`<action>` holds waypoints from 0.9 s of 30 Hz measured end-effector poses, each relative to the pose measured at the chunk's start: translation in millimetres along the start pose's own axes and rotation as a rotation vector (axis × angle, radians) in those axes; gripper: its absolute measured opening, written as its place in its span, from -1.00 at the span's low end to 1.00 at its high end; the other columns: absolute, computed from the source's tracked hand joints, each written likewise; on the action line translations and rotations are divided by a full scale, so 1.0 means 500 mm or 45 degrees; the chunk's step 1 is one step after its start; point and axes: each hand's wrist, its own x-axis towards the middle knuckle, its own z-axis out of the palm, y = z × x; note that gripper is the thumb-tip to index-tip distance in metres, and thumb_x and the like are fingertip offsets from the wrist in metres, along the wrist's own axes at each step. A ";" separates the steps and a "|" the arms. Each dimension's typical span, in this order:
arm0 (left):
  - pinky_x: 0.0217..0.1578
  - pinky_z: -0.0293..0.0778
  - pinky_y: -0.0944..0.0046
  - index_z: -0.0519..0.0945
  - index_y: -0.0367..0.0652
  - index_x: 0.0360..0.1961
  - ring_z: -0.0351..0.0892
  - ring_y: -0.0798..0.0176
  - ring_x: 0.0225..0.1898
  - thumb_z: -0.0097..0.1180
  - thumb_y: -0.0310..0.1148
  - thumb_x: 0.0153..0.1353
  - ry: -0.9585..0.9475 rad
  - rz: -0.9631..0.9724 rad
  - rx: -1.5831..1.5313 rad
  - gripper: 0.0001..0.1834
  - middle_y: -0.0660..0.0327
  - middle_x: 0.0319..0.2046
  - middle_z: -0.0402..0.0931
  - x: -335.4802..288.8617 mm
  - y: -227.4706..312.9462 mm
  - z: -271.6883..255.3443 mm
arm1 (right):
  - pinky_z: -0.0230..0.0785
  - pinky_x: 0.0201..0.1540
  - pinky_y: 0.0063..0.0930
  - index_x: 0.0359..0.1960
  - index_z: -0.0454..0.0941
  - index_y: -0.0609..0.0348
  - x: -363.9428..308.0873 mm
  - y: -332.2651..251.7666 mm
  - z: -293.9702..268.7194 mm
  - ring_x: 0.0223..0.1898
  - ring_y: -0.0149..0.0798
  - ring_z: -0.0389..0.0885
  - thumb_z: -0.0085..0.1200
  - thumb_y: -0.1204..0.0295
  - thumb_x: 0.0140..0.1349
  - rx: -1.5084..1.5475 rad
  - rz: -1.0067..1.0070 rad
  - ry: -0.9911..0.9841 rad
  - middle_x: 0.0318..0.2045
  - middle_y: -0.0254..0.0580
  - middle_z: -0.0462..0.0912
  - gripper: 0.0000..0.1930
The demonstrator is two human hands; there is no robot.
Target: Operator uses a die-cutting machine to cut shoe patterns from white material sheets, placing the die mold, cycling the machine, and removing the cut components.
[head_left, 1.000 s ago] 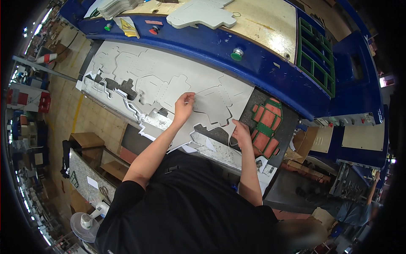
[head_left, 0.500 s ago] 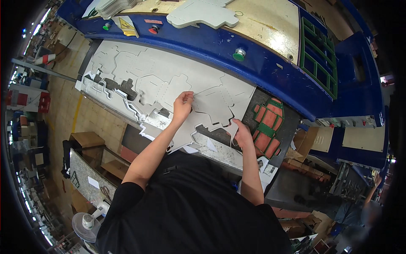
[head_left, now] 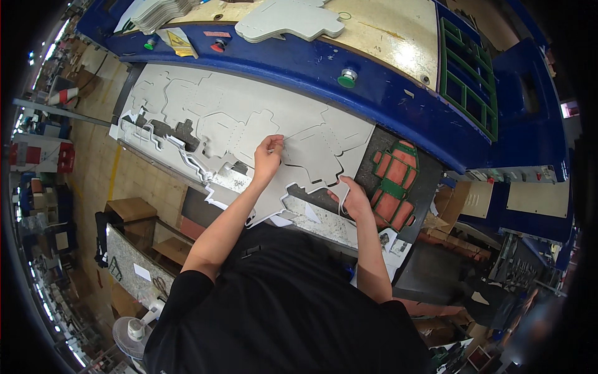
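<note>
A large pale grey cardboard sheet (head_left: 240,96), die-cut with outlines and dotted crease lines, lies across the machine bed. My left hand (head_left: 268,159) rests over its middle with fingers bent and pressed together at a cut line; what they pinch, if anything, is hidden. To the right, my right hand (head_left: 354,199) grips a narrow cardboard strip at the sheet's near edge, thumb on top and fingertips showing beside it. Between the hands, a cut panel (head_left: 314,156) sits with dark gaps along its near outline.
A red and green die block (head_left: 393,187) lies right of the sheet. Beyond the blue machine beam (head_left: 274,62), with its green button (head_left: 347,77), are stacked cut pieces (head_left: 289,20) and a green frame (head_left: 467,78). A fan (head_left: 129,336) stands at lower left.
My right hand has shifted slightly, and its fingertips now show beside the strip. My left hand keeps nearly the same place on the sheet. The whole view has tilted a little.
</note>
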 end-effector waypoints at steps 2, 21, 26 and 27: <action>-0.07 0.47 0.29 0.60 -0.22 0.00 0.57 0.23 -0.09 0.10 -0.37 0.23 -0.067 -0.044 0.110 -0.68 0.11 -0.12 0.61 0.006 0.001 0.008 | 0.56 -0.07 -0.25 -0.14 0.55 0.18 0.001 0.001 0.011 -0.14 -0.14 0.65 0.13 0.27 0.27 0.023 -0.056 0.007 -0.16 -0.17 0.64 -0.74; -0.03 0.50 0.27 0.66 -0.28 -0.04 0.65 0.20 -0.13 0.50 -0.20 -0.08 -0.828 -0.329 0.498 -0.42 0.08 -0.17 0.68 0.193 0.150 -0.039 | 0.52 -0.10 -0.40 0.08 0.49 0.14 -0.001 0.024 -0.038 -0.07 -0.28 0.62 0.26 0.52 0.18 0.061 -0.341 0.050 -0.09 -0.20 0.62 -0.59; -0.09 0.57 0.19 0.61 -0.30 0.02 0.67 0.15 -0.14 0.43 -0.26 0.00 -0.622 -0.489 0.363 -0.44 0.04 -0.12 0.66 0.149 0.115 -0.183 | 0.42 -0.25 -0.62 0.01 0.53 0.23 -0.061 -0.004 -0.031 -0.32 -0.48 0.54 0.25 0.61 0.14 -0.884 -0.874 0.609 -0.31 -0.31 0.59 -0.63; -0.09 0.58 0.19 0.56 -0.32 0.07 0.68 0.14 -0.14 0.41 -0.26 0.05 -0.454 -0.542 0.034 -0.42 0.03 -0.08 0.64 0.124 0.099 -0.206 | 0.38 -0.28 -0.63 0.00 0.57 0.25 -0.065 -0.009 -0.019 -0.38 -0.52 0.48 0.22 0.65 0.13 -0.799 -0.937 0.553 -0.40 -0.38 0.54 -0.65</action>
